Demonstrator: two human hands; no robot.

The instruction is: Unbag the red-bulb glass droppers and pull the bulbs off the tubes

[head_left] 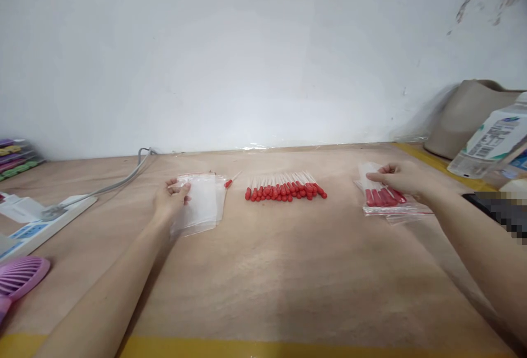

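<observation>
At the left, my left hand (169, 201) has its thumb and fingers closed on the edge of a small stack of clear zip-lock bags (202, 201). A single red-tipped stick (228, 183) lies beside that stack's right edge. In the middle, a row of thin pale sticks with red bulb ends (284, 190) lies on the table, the red ends towards me. Over at the right, my right hand (397, 177) pinches the top of a zip-lock bag (376, 210) with several red-ended sticks inside. More clear bags lie under it; the right fingertips are partly hidden.
A wooden table (247, 286) with yellow tape edging meets a white wall. To the left are a power strip (61, 218) with a grey cable, a pink fan-like object (24, 275) and colourful packs (16, 157). A plastic bottle (489, 135), beige container (457, 119) and dark flat object (489, 204) stand right.
</observation>
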